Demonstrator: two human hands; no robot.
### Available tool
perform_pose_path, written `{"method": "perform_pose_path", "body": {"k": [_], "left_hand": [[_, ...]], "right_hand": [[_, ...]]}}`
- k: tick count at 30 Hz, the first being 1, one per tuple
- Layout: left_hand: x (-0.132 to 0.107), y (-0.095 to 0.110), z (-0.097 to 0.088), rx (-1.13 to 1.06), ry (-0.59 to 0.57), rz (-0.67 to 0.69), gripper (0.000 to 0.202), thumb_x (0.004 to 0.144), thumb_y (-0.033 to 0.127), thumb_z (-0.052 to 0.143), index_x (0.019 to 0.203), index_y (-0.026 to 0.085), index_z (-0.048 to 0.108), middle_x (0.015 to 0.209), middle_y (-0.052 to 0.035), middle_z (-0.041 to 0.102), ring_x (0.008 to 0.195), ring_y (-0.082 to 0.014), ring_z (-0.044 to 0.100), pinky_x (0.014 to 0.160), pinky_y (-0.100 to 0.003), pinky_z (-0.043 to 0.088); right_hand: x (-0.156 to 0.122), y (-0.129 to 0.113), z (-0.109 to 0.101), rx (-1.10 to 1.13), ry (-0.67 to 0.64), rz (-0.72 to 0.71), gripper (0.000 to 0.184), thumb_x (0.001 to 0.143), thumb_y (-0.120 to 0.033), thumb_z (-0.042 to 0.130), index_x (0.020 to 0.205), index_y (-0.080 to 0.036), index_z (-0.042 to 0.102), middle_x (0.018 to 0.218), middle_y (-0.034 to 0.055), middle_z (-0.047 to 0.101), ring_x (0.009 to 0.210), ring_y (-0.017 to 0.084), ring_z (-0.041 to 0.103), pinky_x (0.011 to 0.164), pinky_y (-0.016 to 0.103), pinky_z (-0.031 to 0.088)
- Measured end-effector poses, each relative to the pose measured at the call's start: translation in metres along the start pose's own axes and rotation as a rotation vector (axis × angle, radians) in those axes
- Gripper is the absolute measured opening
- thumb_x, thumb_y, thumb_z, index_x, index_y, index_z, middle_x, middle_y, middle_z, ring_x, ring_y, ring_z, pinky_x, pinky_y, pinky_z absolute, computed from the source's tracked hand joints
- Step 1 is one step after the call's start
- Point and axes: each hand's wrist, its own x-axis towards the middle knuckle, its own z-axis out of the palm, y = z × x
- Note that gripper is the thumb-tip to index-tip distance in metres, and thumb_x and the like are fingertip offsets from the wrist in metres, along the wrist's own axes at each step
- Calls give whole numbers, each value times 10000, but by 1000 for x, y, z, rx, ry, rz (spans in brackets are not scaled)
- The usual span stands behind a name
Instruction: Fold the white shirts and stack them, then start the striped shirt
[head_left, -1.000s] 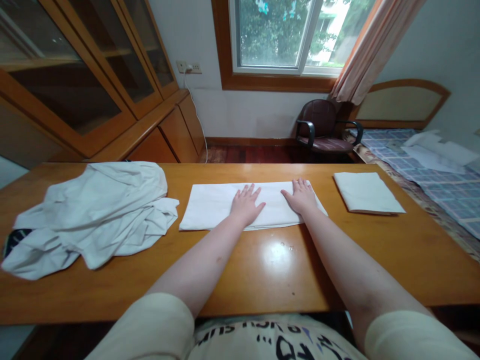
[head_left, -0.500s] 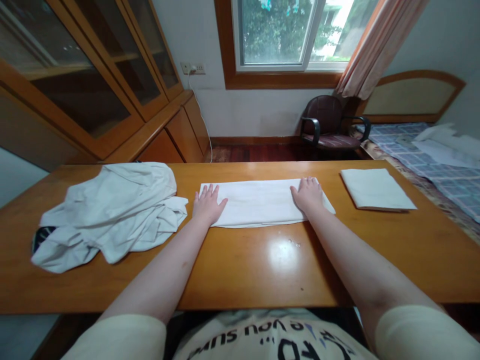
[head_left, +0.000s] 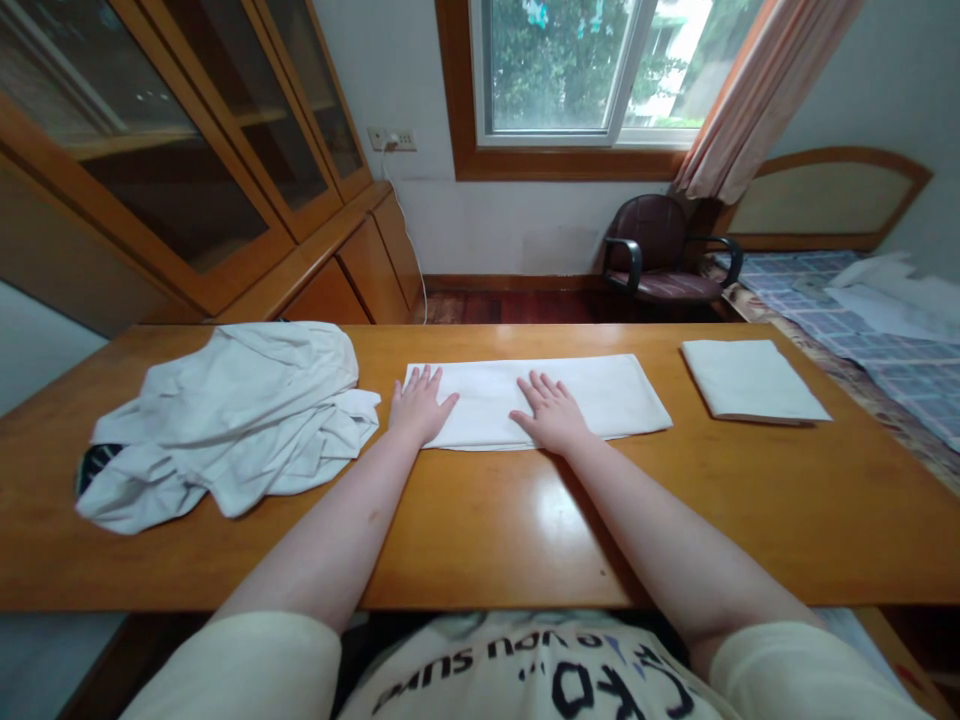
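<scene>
A white cloth (head_left: 480, 395), folded into a long flat strip, lies across the middle of the table. My left hand (head_left: 420, 405) rests flat on its left end, fingers spread. Near the strip's middle my right hand (head_left: 553, 412) lies open, palm down, with the fingers fanned out. A crumpled white garment (head_left: 247, 420) with a dark patch at its left end is heaped to the left. Off to the right sits a second white cloth (head_left: 750, 380), folded into a neat flat rectangle. Neither hand grips anything.
The glossy wooden table (head_left: 480, 550) spans the view. Beyond it are a wooden cabinet (head_left: 360, 260) with glass doors, a dark office chair (head_left: 660, 250), and a bed (head_left: 840, 310) with a checked cover. A window (head_left: 562, 70) and pink curtain (head_left: 765, 100) are behind.
My right hand has slid left along the folded cloth, from its right end to near the middle. My left hand stays on the left end.
</scene>
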Motion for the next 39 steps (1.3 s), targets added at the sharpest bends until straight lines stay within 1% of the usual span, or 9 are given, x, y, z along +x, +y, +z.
{"method": "perform_pose_path", "body": {"k": [5,9,13,17,21,24,30,35,39], "left_hand": [[-1,1,0,-7,12,10,721,900,603,252,1482,178,274,1556,-105,230,1437,-287,157,1130,-536,152],[-1,1,-3,-48,29,5,672,910,550,298,1459,164,326,1545,-107,263,1429,-276,193,1133,-505,180],[-8,4,-11,-65,102,-63,600,922,436,330,1415,99,393,1526,-161,291,1410,-273,249,1135,-431,212],[-37,24,-18,-29,44,-197,727,875,481,431,1444,42,321,1533,-243,206,1415,-377,181,1119,-502,206],[-69,39,-11,-47,-59,92,669,909,503,370,1487,180,272,1566,-138,178,1440,-314,125,1142,-483,156],[-80,27,-4,-27,-118,89,637,927,500,332,1489,206,271,1565,-125,189,1440,-299,127,1144,-465,157],[-84,-7,1,53,-70,-205,731,927,495,317,1480,27,216,1531,-271,169,1424,-357,156,1113,-479,216],[-86,-4,4,88,-49,-287,780,909,524,339,1464,-12,228,1495,-315,230,1394,-395,232,1096,-492,232],[-85,-2,6,107,-40,-283,785,901,523,343,1458,-19,236,1485,-307,266,1389,-392,247,1100,-496,219]], "right_hand": [[-32,93,-12,-103,32,294,755,906,-624,280,1506,-170,218,1570,113,169,1434,270,159,1139,425,159],[-48,123,-12,-170,70,340,763,910,-610,279,1494,-119,247,1557,150,201,1427,292,179,1136,399,173],[-49,124,-9,-189,70,340,765,909,-618,267,1495,-126,249,1559,152,192,1426,299,181,1134,402,173],[-47,123,-8,-198,56,341,767,908,-621,262,1497,-130,243,1559,144,196,1431,281,170,1137,396,159],[-48,124,-8,-200,66,342,766,908,-617,263,1497,-128,244,1559,140,199,1428,280,179,1136,393,159],[-48,123,-9,-199,56,342,763,908,-611,269,1497,-127,246,1559,136,201,1428,281,179,1135,392,163],[-49,122,-9,-189,53,349,760,907,-613,267,1495,-132,252,1560,129,202,1428,275,183,1136,387,164],[-48,120,-13,-193,56,336,727,918,-559,304,1482,-101,273,1547,156,229,1421,297,194,1134,416,171],[-51,87,-25,-186,61,339,696,907,-450,402,1456,-35,298,1527,210,248,1410,353,198,1116,484,194]]}}
